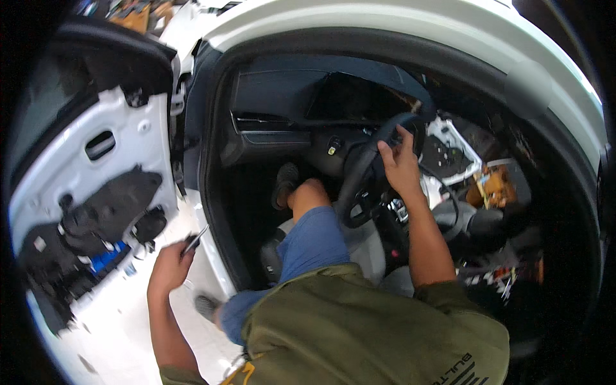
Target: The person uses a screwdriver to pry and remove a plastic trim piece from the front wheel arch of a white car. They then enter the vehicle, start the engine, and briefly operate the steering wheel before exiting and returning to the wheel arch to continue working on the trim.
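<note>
My left hand (172,264) is out at the left, between the car's door frame and the open door. It is closed around a slim tool (195,240) with a dark handle and a thin metallic end that points up and to the right. Its exact kind cannot be made out. My right hand (400,163) is on the black steering wheel (355,183), with thumb and fingers curled over the rim at its upper right. One of my legs is inside the car near the driver's seat (369,247); the other foot is outside on the floor.
The stripped white door (119,144), with black inner parts, stands open at the left. A pale door sill (217,247) and the curved white roof edge (385,22) surround the opening. The dashboard (276,90) lies ahead. Brown and white items (497,186) fill the passenger side.
</note>
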`<action>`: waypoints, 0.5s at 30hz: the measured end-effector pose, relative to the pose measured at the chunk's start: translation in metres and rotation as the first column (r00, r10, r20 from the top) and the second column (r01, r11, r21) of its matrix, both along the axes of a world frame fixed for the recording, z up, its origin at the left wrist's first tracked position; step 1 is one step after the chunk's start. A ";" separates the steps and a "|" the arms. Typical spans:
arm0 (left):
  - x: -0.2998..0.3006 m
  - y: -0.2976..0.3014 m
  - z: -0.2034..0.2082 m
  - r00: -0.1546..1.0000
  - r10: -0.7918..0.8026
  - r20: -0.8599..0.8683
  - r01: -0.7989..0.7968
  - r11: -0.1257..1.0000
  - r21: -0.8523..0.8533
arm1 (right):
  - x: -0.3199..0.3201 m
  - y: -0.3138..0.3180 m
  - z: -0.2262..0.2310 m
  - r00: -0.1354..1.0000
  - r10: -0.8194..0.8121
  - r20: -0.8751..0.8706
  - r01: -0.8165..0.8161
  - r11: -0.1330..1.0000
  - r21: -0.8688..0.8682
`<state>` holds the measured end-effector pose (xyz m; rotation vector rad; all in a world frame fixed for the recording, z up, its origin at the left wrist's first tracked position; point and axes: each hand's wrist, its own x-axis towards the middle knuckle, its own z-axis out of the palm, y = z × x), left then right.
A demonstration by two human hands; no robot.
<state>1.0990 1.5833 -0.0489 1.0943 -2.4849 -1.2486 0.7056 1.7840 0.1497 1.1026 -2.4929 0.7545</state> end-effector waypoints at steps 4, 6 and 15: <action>-0.068 0.052 0.001 0.972 -0.018 -0.234 0.025 0.999 0.026 | -0.088 0.050 0.005 0.984 0.175 0.012 -0.168 0.962 -0.216; -0.091 0.081 -0.004 0.983 -0.022 -0.182 0.033 0.998 0.061 | -0.120 0.087 0.000 0.985 0.119 0.123 -0.067 0.930 -0.361; -0.140 0.159 -0.016 0.994 -0.047 0.102 0.023 0.975 0.222 | -0.271 0.227 -0.188 0.836 0.029 0.548 0.199 0.915 -0.352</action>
